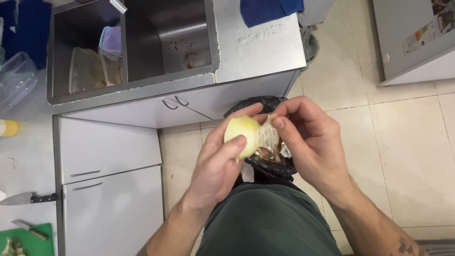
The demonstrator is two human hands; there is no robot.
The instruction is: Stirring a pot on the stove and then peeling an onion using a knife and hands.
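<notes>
My left hand grips a pale yellow peeled onion between thumb and fingers, held over a bin lined with a black bag. My right hand pinches a thin translucent layer of onion skin that still hangs on the onion's right side. Peelings lie inside the bin below the hands.
A steel double sink holds plastic containers. White cabinet doors stand to the left. A knife lies on the counter at far left, and a second knife lies on a green cutting board. A blue cloth sits on the counter.
</notes>
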